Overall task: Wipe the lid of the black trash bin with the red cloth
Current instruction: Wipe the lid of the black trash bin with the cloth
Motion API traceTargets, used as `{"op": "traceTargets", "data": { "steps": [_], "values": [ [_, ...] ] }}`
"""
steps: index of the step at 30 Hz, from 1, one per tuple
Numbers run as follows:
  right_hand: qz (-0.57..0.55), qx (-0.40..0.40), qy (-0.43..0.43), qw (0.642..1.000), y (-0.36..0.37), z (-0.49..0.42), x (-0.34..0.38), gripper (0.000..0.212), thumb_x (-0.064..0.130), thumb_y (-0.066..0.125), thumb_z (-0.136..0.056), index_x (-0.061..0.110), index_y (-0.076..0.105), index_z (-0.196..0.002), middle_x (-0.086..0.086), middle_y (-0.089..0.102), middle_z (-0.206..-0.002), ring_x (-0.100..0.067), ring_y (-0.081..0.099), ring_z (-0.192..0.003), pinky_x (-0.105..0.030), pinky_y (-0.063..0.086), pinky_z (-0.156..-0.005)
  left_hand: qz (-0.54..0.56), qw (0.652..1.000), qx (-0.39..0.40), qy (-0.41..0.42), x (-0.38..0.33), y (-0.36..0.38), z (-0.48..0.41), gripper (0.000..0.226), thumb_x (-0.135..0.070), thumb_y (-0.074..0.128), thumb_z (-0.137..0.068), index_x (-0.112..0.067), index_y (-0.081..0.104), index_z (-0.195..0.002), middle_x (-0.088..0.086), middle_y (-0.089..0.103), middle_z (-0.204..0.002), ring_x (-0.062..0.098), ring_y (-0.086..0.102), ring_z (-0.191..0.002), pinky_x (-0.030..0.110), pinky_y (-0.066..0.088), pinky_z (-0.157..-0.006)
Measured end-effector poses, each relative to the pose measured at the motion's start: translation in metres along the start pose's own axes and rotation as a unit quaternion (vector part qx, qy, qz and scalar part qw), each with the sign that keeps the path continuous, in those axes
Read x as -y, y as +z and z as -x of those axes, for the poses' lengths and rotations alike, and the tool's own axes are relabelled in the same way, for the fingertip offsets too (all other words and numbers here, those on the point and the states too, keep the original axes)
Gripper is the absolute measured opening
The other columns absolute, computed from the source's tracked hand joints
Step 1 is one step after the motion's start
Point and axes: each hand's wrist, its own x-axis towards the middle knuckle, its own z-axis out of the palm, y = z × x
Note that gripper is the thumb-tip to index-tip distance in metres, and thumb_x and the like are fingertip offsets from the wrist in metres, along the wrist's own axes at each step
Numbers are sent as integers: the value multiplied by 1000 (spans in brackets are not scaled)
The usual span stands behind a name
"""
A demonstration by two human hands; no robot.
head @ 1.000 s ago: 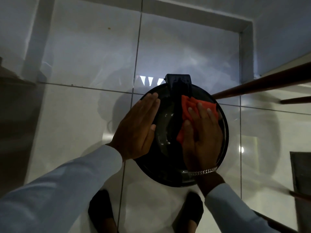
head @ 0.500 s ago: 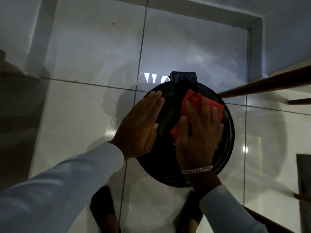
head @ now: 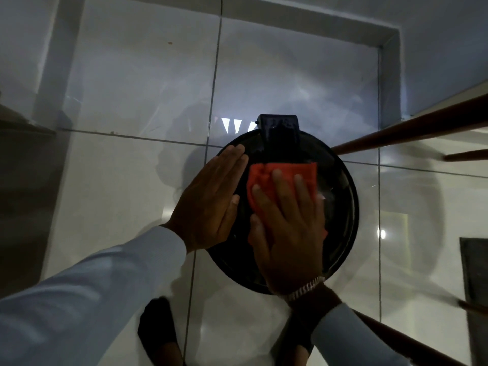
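Observation:
The round black trash bin lid (head: 340,207) lies below me on a tiled floor, with a black hinge block (head: 278,130) at its far edge. A red cloth (head: 285,173) is spread on the lid's middle, just in front of the hinge. My right hand (head: 287,228) presses flat on the cloth, fingers spread, and hides its near part. My left hand (head: 211,199) rests flat against the lid's left rim, fingers together, holding nothing.
Brown wooden rails (head: 412,125) cross at the right, one touching the lid's far right rim; another (head: 401,339) runs low at the right. My two dark-socked feet (head: 155,331) stand just near the bin. A dark mat (head: 475,273) lies at the right edge.
My right hand has slid the red cloth leftward, from the lid's right side to its middle, below the hinge. My left hand has stayed on the left rim.

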Motion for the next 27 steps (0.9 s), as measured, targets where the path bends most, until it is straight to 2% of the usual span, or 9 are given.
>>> {"op": "traceTargets", "data": {
  "steps": [3, 7, 9, 13, 16, 18, 20, 23, 27],
  "values": [
    [3, 28, -35, 999, -13, 21, -27, 49, 37, 47, -92, 26, 44, -139, -9, 36, -153, -37, 25, -145, -71, 23, -110, 0, 1000, 5, 1, -2, -1, -1, 57, -23, 32, -95, 1, 27, -147, 20, 26, -157, 30, 20, -149, 46, 24, -122],
    [-1, -35, 127, 991, -20, -18, -44, 49, 38, 41, -94, 22, 42, -141, -12, 42, -151, -34, 31, -143, -61, 25, -114, -9, 1000, 3, 2, -2, 0, -1, 57, -23, 29, -96, 0, 26, -147, 19, 24, -158, 29, 19, -150, 44, 21, -123],
    [-10, -44, 147, 988, -12, -43, -30, 48, 39, 43, -94, 23, 47, -139, -8, 42, -152, -32, 30, -144, -58, 23, -116, -10, 1000, 4, 0, -1, 1, -1, 57, -24, 28, -96, 0, 24, -148, 19, 23, -159, 29, 18, -150, 46, 22, -122],
    [-11, 8, -5, 1000, 2, -30, -1, 47, 43, 45, -93, 28, 49, -137, -5, 38, -155, -31, 23, -147, -54, 17, -119, 15, 1000, -3, 5, 1, 2, 0, 57, -23, 31, -95, 2, 25, -147, 20, 25, -157, 30, 21, -149, 50, 25, -120],
    [-11, 25, -79, 996, -5, 10, -24, 47, 39, 49, -91, 24, 53, -135, -7, 41, -152, -32, 26, -146, -60, 20, -117, 6, 1000, -7, 7, 0, 1, -1, 57, -22, 31, -95, 1, 26, -147, 21, 26, -157, 31, 22, -149, 49, 27, -120],
    [0, 16, -62, 998, -14, 23, -48, 50, 37, 50, -90, 23, 48, -138, -11, 38, -152, -36, 26, -145, -65, 26, -111, -2, 1000, -7, 6, -2, 1, -2, 57, -22, 31, -95, 1, 26, -147, 21, 25, -158, 31, 21, -149, 48, 27, -120],
    [-13, -16, 11, 1000, -19, 10, -59, 52, 36, 48, -90, 21, 43, -140, -14, 38, -152, -38, 27, -144, -64, 27, -112, -2, 1000, -7, 5, -2, 1, -1, 56, -21, 30, -95, 2, 26, -147, 22, 25, -157, 32, 21, -149, 50, 27, -120],
    [-10, -50, 110, 993, -12, -29, -37, 49, 38, 45, -91, 18, 50, -136, -13, 44, -150, -35, 31, -143, -61, 24, -116, -1, 1000, -2, 4, -1, 2, -2, 57, -22, 29, -96, 2, 25, -147, 21, 24, -158, 32, 20, -149, 49, 25, -121],
    [-10, 10, -2, 1000, -1, -3, -3, 47, 40, 45, -93, 21, 53, -136, -9, 40, -153, -34, 26, -146, -61, 22, -116, 4, 1000, -6, 8, 0, 2, -1, 56, -23, 31, -96, 2, 27, -147, 21, 25, -158, 31, 21, -149, 50, 27, -120]
  ]
}}
